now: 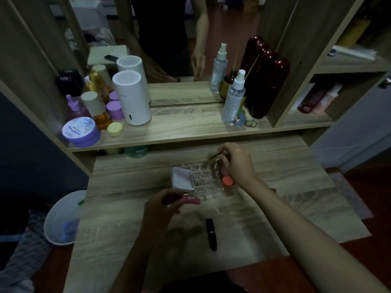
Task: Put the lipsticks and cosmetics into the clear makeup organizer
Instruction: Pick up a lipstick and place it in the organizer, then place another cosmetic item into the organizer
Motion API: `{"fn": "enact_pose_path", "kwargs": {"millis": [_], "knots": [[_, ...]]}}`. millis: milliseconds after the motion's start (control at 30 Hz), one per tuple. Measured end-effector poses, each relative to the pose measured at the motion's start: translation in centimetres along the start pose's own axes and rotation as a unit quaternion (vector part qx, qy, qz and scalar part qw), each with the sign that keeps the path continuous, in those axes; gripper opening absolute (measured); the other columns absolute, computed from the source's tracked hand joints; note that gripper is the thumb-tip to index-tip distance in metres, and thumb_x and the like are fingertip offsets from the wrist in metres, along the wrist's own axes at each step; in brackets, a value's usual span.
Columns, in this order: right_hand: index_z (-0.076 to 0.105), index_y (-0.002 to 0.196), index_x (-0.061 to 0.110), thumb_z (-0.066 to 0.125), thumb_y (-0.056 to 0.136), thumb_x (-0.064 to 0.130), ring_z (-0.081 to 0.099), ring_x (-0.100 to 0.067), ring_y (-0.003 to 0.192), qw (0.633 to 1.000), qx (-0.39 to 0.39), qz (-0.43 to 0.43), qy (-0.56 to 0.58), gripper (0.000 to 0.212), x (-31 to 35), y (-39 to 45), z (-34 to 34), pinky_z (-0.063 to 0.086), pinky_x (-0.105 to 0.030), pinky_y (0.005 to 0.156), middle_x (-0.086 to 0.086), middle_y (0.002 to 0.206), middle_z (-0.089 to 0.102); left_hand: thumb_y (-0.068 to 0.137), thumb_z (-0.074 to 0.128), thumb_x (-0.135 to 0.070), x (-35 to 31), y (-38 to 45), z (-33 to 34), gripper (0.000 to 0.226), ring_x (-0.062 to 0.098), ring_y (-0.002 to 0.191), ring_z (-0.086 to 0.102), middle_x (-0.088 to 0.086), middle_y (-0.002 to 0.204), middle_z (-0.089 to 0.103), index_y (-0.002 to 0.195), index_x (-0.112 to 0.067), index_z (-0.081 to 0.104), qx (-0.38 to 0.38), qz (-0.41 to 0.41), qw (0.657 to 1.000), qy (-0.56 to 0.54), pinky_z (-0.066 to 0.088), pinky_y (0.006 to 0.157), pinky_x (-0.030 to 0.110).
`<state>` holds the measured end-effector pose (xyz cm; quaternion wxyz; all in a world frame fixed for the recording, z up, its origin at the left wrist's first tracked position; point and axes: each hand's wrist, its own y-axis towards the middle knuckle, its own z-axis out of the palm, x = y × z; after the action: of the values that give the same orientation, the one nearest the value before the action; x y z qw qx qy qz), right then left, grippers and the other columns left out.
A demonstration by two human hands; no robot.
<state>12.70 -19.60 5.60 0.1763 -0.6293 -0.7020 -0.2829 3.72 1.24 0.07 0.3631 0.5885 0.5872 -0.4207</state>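
Head view: right hand [237, 163] fingers pinching gold lipstick [214, 159] over clear organizer [203, 182]; left hand [163, 205] gripping pink tube [191, 200]. Lower upright into an empty cell.

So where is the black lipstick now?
The black lipstick lies loose on the wooden desk, nearer the camera than the clear organizer, between both forearms.

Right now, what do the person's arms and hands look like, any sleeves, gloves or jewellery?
Both hands are bare, with no gloves. The right hand and its forearm are uncovered up to the frame edge, no sleeve, watch or bracelet visible. The left hand lies in shadow; its forearm also looks sleeveless, but the dim light hides rings or small details.
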Motion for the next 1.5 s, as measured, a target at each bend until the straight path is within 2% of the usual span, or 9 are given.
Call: {"fn": "enact_pose_path", "kwargs": {"millis": [200, 267, 467, 800, 933, 1067, 1233, 1400, 1500], "knots": [[0.063, 0.098, 0.004, 0.057, 0.081, -0.004, 0.062, -0.033, 0.090, 0.999, 0.033, -0.011, -0.037, 0.020, 0.1, 1.1, 0.9, 0.049, -0.037, 0.077, -0.019, 0.098, 0.067, 0.082, 0.062, -0.003, -2.3, 5.6, -0.6, 0.017, 0.019, 0.084, 0.065, 0.007, 0.093, 0.068, 0.097, -0.010, 0.065, -0.042, 0.047, 0.998, 0.030, 0.047, 0.064, 0.011], [0.060, 0.100, 0.006, 0.057, 0.081, -0.005, 0.063, -0.033, 0.091, 0.998, 0.043, -0.016, -0.040, 0.022, 0.2, 1.3, 1.0, 0.050, -0.038, 0.075, -0.018, 0.099, 0.068, 0.082, 0.063, -0.004, -2.5, 7.2, -0.2, 0.018, 0.012, 0.082, 0.059, 0.011, 0.096, 0.066, 0.099, -0.005, 0.063, -0.056, 0.053, 0.995, 0.069, 0.044, 0.064, 0.007], [0.049, 0.092, 0.021, 0.051, 0.086, 0.006, 0.062, -0.033, 0.092, 0.990, 0.117, 0.001, -0.075, 0.016, 0.9, 1.8, 1.6, 0.053, -0.051, 0.078, -0.012, 0.101, 0.065, 0.078, 0.068, -0.007, -3.2, 10.4, 1.3, 0.016, 0.008, 0.080, 0.057, 0.010, 0.093, 0.070, 0.093, -0.009, 0.064, -0.049, 0.073, 0.987, 0.134, 0.043, 0.071, 0.012], [0.056, 0.099, 0.015, 0.051, 0.088, 0.012, 0.064, -0.032, 0.094, 0.983, 0.123, 0.000, -0.133, 0.013, 0.9, 1.6, 2.9, 0.046, -0.033, 0.067, -0.013, 0.102, 0.066, 0.074, 0.067, -0.009, -2.5, 11.9, 2.7, 0.023, 0.026, 0.088, 0.066, 0.010, 0.093, 0.073, 0.096, -0.015, 0.066, -0.008, 0.087, 0.975, 0.206, 0.054, 0.076, 0.038], [0.056, 0.112, 0.012, 0.058, 0.084, 0.010, 0.061, -0.032, 0.103, 0.989, 0.128, -0.006, -0.069, 0.029, 0.7, 1.5, 2.0, 0.051, -0.039, 0.082, -0.014, 0.112, 0.066, 0.074, 0.068, -0.013, -1.9, 11.6, 3.2, 0.022, 0.025, 0.086, 0.067, 0.008, 0.091, 0.074, 0.095, -0.019, 0.066, 0.003, 0.077, 0.975, 0.209, 0.055, 0.073, 0.037], [0.061, 0.113, 0.015, 0.068, 0.081, 0.014, 0.063, -0.025, 0.096, 1.000, 0.006, 0.006, 0.004, 0.032, -1.4, 0.2, -1.4, 0.047, -0.029, 0.080, -0.007, 0.110, 0.068, 0.074, 0.069, -0.015, -1.7, 11.7, 3.5, 0.020, 0.025, 0.083, 0.067, 0.008, 0.091, 0.074, 0.094, -0.018, 0.066, 0.000, 0.071, 0.972, 0.222, 0.052, 0.070, 0.035], [0.066, 0.093, 0.010, 0.063, 0.086, 0.011, 0.066, -0.029, 0.076, 0.978, -0.172, 0.120, -0.019, 0.008, -8.6, -3.2, -5.3, 0.054, -0.043, 0.068, -0.012, 0.086, 0.070, 0.073, 0.068, -0.017, -1.4, 11.6, 3.9, 0.017, 0.028, 0.085, 0.065, 0.010, 0.093, 0.072, 0.090, -0.017, 0.066, 0.007, 0.075, 0.970, 0.232, 0.052, 0.069, 0.034], [0.043, 0.133, 0.016, 0.063, 0.087, 0.034, 0.059, -0.039, 0.102, 0.953, 0.066, 0.278, -0.104, 0.054, -13.5, -6.1, -3.9, 0.049, -0.041, 0.086, -0.020, 0.124, 0.047, 0.074, 0.068, -0.017, -1.4, 11.1, 4.6, 0.019, 0.027, 0.084, 0.062, 0.011, 0.094, 0.069, 0.093, -0.014, 0.065, -0.008, 0.084, 0.968, 0.236, 0.045, 0.068, 0.031], [0.040, 0.135, 0.021, 0.063, 0.086, 0.037, 0.058, -0.036, 0.106, 0.944, 0.099, 0.287, -0.130, 0.057, -13.8, -6.9, -2.8, 0.048, -0.039, 0.088, -0.017, 0.124, 0.048, 0.074, 0.069, -0.017, -1.3, 10.8, 4.7, 0.022, 0.025, 0.086, 0.062, 0.010, 0.096, 0.068, 0.095, -0.014, 0.064, -0.015, 0.087, 0.968, 0.236, 0.042, 0.069, 0.028]]}}
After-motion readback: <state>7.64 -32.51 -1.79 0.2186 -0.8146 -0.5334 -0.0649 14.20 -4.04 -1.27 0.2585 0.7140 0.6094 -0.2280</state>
